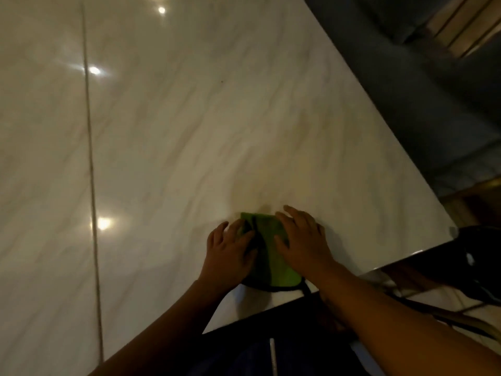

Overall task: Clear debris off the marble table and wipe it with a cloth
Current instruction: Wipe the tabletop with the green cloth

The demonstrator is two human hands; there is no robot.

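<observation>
Green cloth (pixel 267 251) flat under both hands, marble table (pixel 189 131)

We seem to be in a home, most likely a living or dining room, though the dim, blurred view leaves some doubt. A large polished marble bench (pixel 217 126) fills most of what we see, pale with soft grey veining and a thin seam (pixel 90 158) running its length. Its glossy top mirrors several small round ceiling lights (pixel 95 70), the kind we find indoors in a furnished room. Beyond the far edge we make out dark grey upholstery (pixel 423 85), which looks like a sofa or padded chair, and past it a strip of wooden flooring or panelling (pixel 466 25).
</observation>
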